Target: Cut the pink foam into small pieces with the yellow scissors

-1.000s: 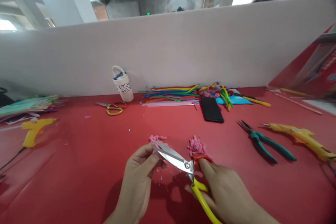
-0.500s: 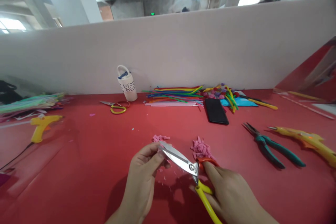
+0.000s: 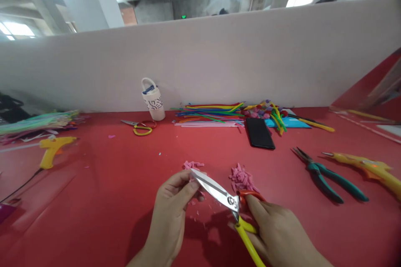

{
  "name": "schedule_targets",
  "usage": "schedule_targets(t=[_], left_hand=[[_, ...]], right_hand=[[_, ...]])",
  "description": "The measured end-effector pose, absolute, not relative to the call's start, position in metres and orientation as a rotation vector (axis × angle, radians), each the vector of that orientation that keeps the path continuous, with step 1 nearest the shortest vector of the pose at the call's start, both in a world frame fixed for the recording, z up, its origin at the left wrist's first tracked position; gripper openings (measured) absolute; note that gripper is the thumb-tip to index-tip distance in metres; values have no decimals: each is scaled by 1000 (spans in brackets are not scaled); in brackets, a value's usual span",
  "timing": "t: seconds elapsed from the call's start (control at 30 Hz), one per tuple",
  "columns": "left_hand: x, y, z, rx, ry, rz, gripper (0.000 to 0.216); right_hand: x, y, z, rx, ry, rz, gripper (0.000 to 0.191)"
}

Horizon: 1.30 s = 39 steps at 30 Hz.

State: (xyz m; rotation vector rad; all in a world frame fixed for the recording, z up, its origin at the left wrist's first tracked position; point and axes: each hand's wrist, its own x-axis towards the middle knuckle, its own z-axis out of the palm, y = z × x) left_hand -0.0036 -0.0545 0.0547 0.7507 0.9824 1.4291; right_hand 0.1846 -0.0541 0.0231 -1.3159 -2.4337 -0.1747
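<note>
My right hand (image 3: pixel 275 229) grips a pair of scissors (image 3: pixel 216 190) by its red and yellow handles, the blades pointing up and to the left. The blade tips lie at the fingertips of my left hand (image 3: pixel 173 208). Thumb and fingers of that hand are pinched together; a bit of pink shows there, mostly hidden by the fingers and blade. Beyond my left fingers lies a small pile of pink pieces (image 3: pixel 193 164). A larger heap of pink pieces (image 3: pixel 242 177) sits just past my right hand. Tiny pink scraps are scattered on the red table beneath the blades.
To the right lie green-handled pliers (image 3: pixel 326 177) and a yellow glue gun (image 3: pixel 363 162). A black phone (image 3: pixel 260 133), colourful pipe cleaners (image 3: pixel 209 112), a white cup (image 3: pixel 153 102) and second scissors (image 3: pixel 142 129) are toward the back. Another glue gun (image 3: pixel 52 150) is at left.
The whole view has shifted very slightly. Both hands and the scissors keep nearly the same pose, with the blade tips still at the left fingertips.
</note>
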Motion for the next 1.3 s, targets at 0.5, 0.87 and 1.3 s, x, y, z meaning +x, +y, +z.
schedule_targets(t=[0.5, 0.87, 1.3], left_hand=[[1, -52, 55, 790, 1005, 1308, 6], [21, -64, 46, 854, 844, 770, 10], [26, -61, 38, 900, 1056, 799, 14]], right_hand=[[181, -51, 34, -1412, -2181, 701, 23], [167, -54, 44, -1273, -1456, 1568, 22], [167, -56, 39, -1392, -1563, 1391, 18]])
